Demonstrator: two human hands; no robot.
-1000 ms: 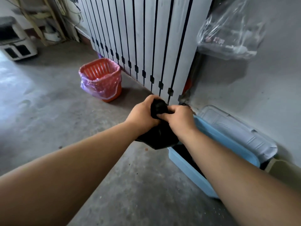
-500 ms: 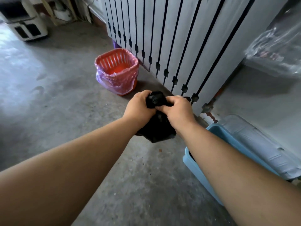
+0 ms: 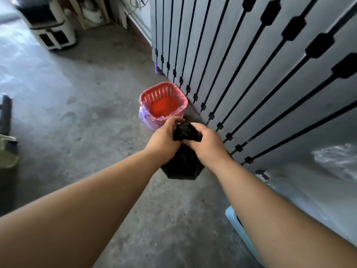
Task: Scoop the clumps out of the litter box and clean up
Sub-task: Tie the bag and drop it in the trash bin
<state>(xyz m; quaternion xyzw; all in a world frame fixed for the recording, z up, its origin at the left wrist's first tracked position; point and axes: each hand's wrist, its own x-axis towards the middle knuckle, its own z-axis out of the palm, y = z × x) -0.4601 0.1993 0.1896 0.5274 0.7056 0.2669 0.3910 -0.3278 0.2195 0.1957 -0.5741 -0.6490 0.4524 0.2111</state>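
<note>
Left hand [image 3: 164, 141] and right hand [image 3: 207, 144] grip black bag [image 3: 183, 163] beside red bin [image 3: 148, 95].

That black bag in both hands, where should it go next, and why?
Probably forward a little, then down into the red basket. Both the left hand and right hand pinch the gathered neck of the black bag, which hangs above the floor, and the lined basket stands open just beyond the hands.

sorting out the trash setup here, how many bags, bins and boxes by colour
black bag, held in both hands: 1
red bin with a pinkish liner: 1
light blue box, only a corner shows: 1
total: 3
</note>
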